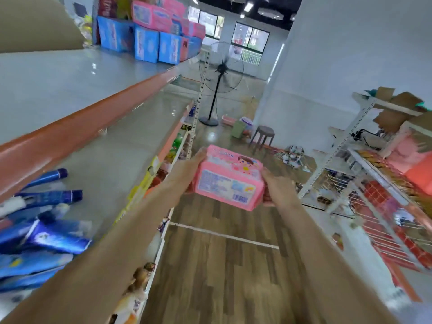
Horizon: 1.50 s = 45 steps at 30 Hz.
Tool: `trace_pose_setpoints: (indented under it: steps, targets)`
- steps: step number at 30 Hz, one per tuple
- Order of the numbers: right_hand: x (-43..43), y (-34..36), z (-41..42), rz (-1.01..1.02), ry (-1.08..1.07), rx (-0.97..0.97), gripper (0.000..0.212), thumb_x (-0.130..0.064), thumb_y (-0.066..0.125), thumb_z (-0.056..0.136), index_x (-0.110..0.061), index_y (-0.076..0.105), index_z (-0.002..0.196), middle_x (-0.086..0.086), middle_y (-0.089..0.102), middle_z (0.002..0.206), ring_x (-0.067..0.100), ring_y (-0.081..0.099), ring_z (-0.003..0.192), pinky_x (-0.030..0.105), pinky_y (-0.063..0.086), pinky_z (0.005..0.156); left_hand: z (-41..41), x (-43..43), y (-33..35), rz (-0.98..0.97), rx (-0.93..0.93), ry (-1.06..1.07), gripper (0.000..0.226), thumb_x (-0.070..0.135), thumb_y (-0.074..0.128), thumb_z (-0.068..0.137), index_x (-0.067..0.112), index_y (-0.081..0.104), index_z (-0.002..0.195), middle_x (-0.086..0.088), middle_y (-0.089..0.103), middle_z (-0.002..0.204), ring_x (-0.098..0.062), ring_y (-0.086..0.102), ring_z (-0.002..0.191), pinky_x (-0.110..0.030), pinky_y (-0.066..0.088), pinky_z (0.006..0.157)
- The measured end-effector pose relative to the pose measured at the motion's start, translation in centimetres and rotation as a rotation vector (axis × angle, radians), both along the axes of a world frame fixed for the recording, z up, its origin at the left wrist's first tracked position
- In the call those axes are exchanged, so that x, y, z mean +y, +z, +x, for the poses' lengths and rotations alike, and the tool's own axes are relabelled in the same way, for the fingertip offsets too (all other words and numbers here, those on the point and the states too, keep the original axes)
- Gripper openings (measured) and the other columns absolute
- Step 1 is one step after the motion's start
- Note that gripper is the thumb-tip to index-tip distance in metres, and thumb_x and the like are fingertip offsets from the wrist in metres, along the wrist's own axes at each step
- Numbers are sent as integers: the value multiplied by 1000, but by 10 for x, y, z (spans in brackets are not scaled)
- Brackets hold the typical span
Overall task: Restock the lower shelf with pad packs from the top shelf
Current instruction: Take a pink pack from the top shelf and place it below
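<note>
Pink rectangular plastic-wrapped pad pack [230, 181] sits between both grips, above wood-plank floor [222, 265]. Left grip [187, 169] curls round its left end; right grip [278, 188] clasps the right end. Smooth grey shelf [131, 146] lies left of grips.

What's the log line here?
step: carrying | left hand: grips pad pack | right hand: grips same pack | pack: over aisle floor | top shelf: more packs
</note>
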State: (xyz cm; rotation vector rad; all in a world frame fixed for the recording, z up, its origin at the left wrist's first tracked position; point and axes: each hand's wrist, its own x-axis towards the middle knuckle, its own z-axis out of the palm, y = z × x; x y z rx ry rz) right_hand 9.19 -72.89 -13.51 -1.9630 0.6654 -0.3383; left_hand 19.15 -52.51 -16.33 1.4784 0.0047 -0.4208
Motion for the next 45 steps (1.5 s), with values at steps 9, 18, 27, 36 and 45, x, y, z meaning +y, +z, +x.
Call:
trace_pose_setpoints:
  steps: [9,18,27,36,45]
  targets:
    - [-61,8,110,-7,66,56,44,-46,54,94,-11,65,68,-5,62,45,7,64,44,24,52,42,94,-47,3,128,-21,4,44,62,54,90,20,64,84,6,68,54,-11,70,52,-25,53,54]
    - [-131,-10,208,-53,234,-183,59,-48,57,73,10,66,83,27,70,87,27,61,68,57,52,84,180,-117,7,404,-358,-13,50,62,69,82,12,75,86,-10,74,75,-17,60,58,-29,47,58]
    - [-247,11,300,-153,440,-214,24,-28,58,94,-14,76,97,-2,77,90,13,69,82,23,53,75,251,-216,17,357,-519,39,14,49,72,84,36,70,80,24,74,77,0,66,59,-14,50,50]
    - [-302,-1,388,-147,536,-290,7,-39,62,86,-38,68,89,-19,71,78,3,66,72,9,42,56,323,-281,3,345,-617,71,20,39,80,81,42,69,97,27,74,95,3,72,84,-19,55,71]
    - [-319,-30,524,-199,586,-287,10,-34,65,86,-41,67,92,-24,72,85,0,67,81,6,45,62,441,-297,-29,365,-653,180,26,29,79,84,30,70,108,22,73,95,7,69,80,-7,50,60]
